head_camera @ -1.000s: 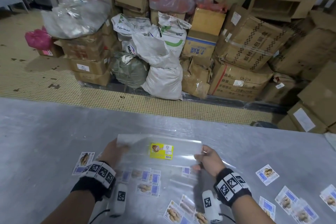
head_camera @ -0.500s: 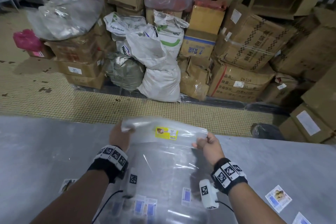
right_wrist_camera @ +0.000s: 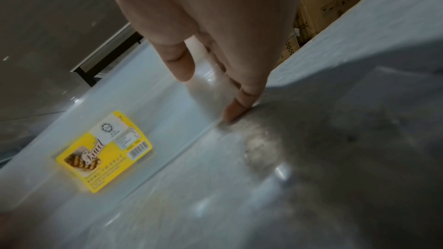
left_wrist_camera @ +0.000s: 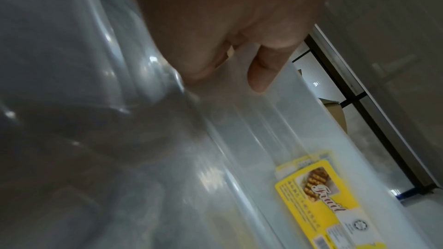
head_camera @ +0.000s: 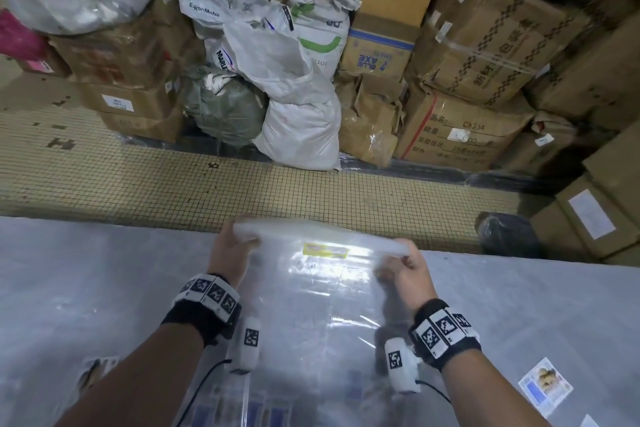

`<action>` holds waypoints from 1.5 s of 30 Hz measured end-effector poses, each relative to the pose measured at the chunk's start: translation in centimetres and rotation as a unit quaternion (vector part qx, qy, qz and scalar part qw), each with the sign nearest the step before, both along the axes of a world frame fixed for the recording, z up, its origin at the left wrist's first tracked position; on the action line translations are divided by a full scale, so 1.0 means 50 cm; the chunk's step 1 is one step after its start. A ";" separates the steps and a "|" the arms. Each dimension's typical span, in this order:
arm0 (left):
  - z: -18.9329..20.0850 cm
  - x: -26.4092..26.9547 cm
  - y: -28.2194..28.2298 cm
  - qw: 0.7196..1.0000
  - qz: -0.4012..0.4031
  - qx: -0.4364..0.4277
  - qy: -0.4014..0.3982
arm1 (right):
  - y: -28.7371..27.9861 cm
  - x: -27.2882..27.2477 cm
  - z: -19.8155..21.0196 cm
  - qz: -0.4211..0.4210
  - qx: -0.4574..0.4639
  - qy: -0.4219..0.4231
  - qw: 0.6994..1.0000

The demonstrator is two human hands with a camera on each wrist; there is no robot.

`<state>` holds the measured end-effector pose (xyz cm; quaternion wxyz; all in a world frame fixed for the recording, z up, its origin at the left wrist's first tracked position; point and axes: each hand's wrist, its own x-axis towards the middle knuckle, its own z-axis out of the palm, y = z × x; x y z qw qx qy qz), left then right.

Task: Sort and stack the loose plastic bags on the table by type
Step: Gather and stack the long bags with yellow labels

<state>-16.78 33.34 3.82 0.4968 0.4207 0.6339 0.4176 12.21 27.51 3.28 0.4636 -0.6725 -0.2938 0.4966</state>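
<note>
A clear plastic bag point(head_camera: 322, 284) with a yellow label point(head_camera: 325, 250) is held up by its top edge over the grey tabletop point(head_camera: 86, 288), near the far edge; the left corner is pinched by the left hand point(head_camera: 230, 253), the right corner by the right hand point(head_camera: 410, 274), thumbs and curled fingers closed on the film (both wrist views show the pinch plainly); the sheet is stretched taut between them. The step in hand is judged to be the carrying of one picked-out bag towards its pile; more bags with printed labels point(head_camera: 545, 386) lie loose on the near tabletop. Next, a matching stack must be found, and the bag lowered flat with its edges aligned; no such stack is seen here.
</note>
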 end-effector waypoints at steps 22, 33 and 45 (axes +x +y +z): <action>0.002 0.011 0.000 0.998 0.019 -0.007 -0.060 | 0.023 0.012 -0.011 -0.020 -0.003 -0.001 1.000; -0.022 0.015 0.007 1.000 0.006 0.006 0.000 | 0.022 0.020 -0.029 0.033 0.010 -0.126 0.991; -0.011 0.021 0.023 0.999 0.000 0.044 0.025 | 0.039 0.019 -0.045 0.011 0.012 -0.060 0.998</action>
